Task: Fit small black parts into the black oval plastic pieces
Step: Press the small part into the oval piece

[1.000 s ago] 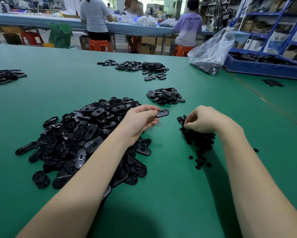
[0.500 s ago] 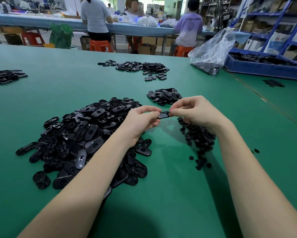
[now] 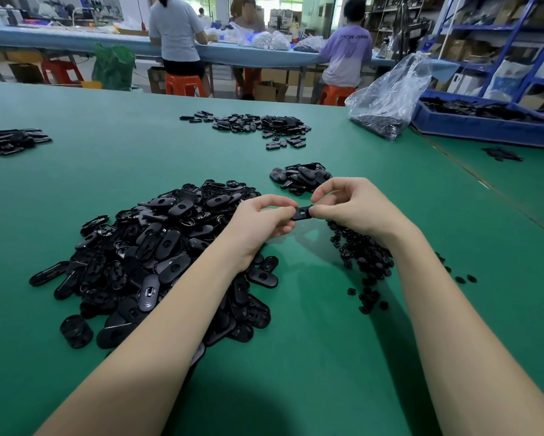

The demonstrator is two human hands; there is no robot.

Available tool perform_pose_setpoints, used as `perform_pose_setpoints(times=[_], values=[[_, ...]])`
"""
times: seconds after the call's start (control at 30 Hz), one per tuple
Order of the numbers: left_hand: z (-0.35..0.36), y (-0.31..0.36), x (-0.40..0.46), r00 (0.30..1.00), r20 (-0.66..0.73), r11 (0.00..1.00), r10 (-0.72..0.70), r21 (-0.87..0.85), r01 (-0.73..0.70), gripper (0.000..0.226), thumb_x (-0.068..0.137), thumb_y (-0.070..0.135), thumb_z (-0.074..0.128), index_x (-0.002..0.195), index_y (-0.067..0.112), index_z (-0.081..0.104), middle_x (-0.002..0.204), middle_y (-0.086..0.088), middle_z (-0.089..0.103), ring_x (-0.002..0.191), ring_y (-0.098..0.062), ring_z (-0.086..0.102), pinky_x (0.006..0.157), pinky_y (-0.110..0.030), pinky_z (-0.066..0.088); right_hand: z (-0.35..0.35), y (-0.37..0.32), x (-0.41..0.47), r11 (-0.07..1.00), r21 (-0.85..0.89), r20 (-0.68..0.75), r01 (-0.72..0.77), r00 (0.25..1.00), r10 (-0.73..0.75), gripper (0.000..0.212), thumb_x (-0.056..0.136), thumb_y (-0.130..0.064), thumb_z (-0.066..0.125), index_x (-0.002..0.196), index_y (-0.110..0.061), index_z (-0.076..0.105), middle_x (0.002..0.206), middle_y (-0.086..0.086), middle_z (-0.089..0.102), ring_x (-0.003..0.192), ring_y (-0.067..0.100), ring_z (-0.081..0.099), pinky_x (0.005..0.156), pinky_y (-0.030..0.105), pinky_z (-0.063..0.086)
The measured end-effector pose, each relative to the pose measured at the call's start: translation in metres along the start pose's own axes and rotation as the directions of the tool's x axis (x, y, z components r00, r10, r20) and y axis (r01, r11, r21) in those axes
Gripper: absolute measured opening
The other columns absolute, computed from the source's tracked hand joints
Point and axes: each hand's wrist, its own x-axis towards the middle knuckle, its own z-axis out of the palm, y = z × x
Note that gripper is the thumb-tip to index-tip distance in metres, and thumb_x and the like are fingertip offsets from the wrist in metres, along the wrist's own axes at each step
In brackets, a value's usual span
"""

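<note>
Hands (image 3: pixel 305 212) pinch oval piece (image 3: pixel 302 213) ends (long axis left-right).

No text could be read with any certainty. The back of the lavender short-sleeved T-shirt (image 3: pixel 346 55), worn by the person seated on an orange stool at the far pale-blue table, carried a line of dark lettering, too blurred to make out.

Left hand (image 3: pixel 261 221) and right hand (image 3: pixel 355 209) each pinch one end of a black oval plastic piece (image 3: pixel 302 213), held above the green table mat (image 3: pixel 311 357). Left of it: large heap of black oval plastic pieces (image 3: pixel 157 256). Right of it: pile of small black parts (image 3: pixel 365 262).
</note>
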Motion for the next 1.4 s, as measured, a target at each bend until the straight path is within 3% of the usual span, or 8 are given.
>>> perform_pose_setpoints(times=[0.13, 0.3, 0.47, 0.7, 0.87, 0.97, 1.27, 1.4], values=[[0.0, 0.0002, 0.0003, 1.0, -0.003, 1.0, 0.005, 0.002, -0.005, 0.009, 0.094, 0.002, 0.064, 0.099, 0.005, 0.072, 0.083, -0.008, 0.066, 0.073, -0.015, 0.064, 0.073, -0.018, 0.057, -0.0019, 0.0017, -0.0005, 0.999, 0.032, 0.042, 0.011, 0.999, -0.012, 0.008, 0.086, -0.012, 0.075, 0.087, -0.02, 0.077, 0.073, -0.008, 0.07, 0.067, 0.014, 0.049, 0.067, 0.027, 0.042], [0.0001, 0.0001, 0.0005, 1.0, -0.01, 1.0, 0.018, -0.001, -0.018, 0.01, 0.096, 0.003, 0.063, 0.1, 0.004, 0.072, 0.085, -0.008, 0.067, 0.071, -0.014, 0.065, 0.073, -0.018, 0.056, -0.0034, 0.0015, -0.001, 0.999, 0.045, 0.098, 0.009, 0.995, -0.013, 0.009, 0.09, -0.019, 0.076, 0.089, -0.027, 0.081, 0.081, -0.009, 0.076, 0.074, 0.011, 0.053, 0.064, 0.019, 0.046], [-0.0012, 0.0, 0.0007, 1.0, -0.022, 1.0, 0.021, -0.004, -0.021, 0.01, 0.095, 0.004, 0.064, 0.099, 0.005, 0.073, 0.084, -0.007, 0.069, 0.073, -0.015, 0.065, 0.075, -0.018, 0.057, -0.0029, -0.0019, -0.0004, 0.999, 0.043, 0.107, -0.001, 0.994, -0.004, 0.014, 0.093, -0.018, 0.073, 0.09, -0.028, 0.082, 0.097, 0.005, 0.079, 0.079, 0.017, 0.049, 0.072, 0.029, 0.045], [-0.0008, -0.0001, 0.0011, 0.999, 0.001, 0.999, 0.033, -0.007, -0.033, 0.008, 0.093, 0.008, 0.069, 0.096, 0.009, 0.076, 0.084, -0.007, 0.072, 0.077, -0.014, 0.065, 0.08, -0.019, 0.058, -0.0008, -0.0035, -0.0002, 0.999, -0.049, 0.046, -0.013, 0.999, 0.015, 0.002, 0.089, -0.022, 0.078, 0.087, -0.022, 0.079, 0.078, 0.0, 0.075, 0.068, 0.014, 0.052, 0.07, 0.029, 0.042], [-0.002, -0.0006, 0.0015, 0.999, 0.004, 0.999, 0.048, 0.005, -0.048, 0.011, 0.093, 0.009, 0.069, 0.101, 0.006, 0.077, 0.087, -0.007, 0.072, 0.075, -0.012, 0.064, 0.08, -0.019, 0.058, -0.0004, -0.0044, -0.0019, 0.999, -0.024, 0.061, -0.023, 0.998, 0.024, 0.002, 0.088, -0.021, 0.079, 0.085, -0.022, 0.08, 0.088, 0.012, 0.077, 0.073, 0.017, 0.05, 0.074, 0.032, 0.04], [-0.0009, -0.0002, 0.0014, 0.998, 0.015, 0.999, 0.054, 0.007, -0.054, 0.013, 0.093, 0.008, 0.069, 0.104, 0.004, 0.076, 0.089, -0.008, 0.073, 0.073, -0.011, 0.064, 0.079, -0.019, 0.058, -0.0006, -0.0034, -0.0017, 0.999, 0.01, 0.06, -0.035, 0.998, 0.034, 0.001, 0.086, -0.023, 0.08, 0.085, -0.023, 0.081, 0.079, 0.001, 0.076, 0.074, 0.017, 0.049, 0.075, 0.032, 0.04], [0.0004, 0.0012, -0.0012, 0.999, 0.017, 0.998, 0.05, 0.036, -0.05, 0.013, 0.094, 0.007, 0.067, 0.104, 0.004, 0.075, 0.094, -0.012, 0.072, 0.08, -0.018, 0.062, 0.086, -0.024, 0.057, 0.0035, -0.0016, 0.0011, 0.982, -0.032, 0.016, -0.188, 0.982, 0.189, 0.02, 0.077, -0.04, 0.086, 0.092, -0.03, 0.077, 0.067, -0.014, 0.067, 0.06, 0.011, 0.045, 0.056, 0.022, 0.039], [-0.0032, 0.004, -0.0013, 0.999, 0.034, 0.999, 0.023, 0.044, -0.024, 0.014, 0.098, 0.012, 0.063, 0.104, 0.009, 0.076, 0.094, -0.005, 0.074, 0.075, -0.012, 0.064, 0.072, -0.019, 0.057, 0.0024, 0.0011, -0.0006, 0.969, 0.065, 0.058, -0.238, 0.97, 0.235, 0.026, 0.073, -0.047, 0.088, 0.091, -0.03, 0.08, 0.072, -0.014, 0.069, 0.052, 0.008, 0.04, 0.047, 0.02, 0.028]])
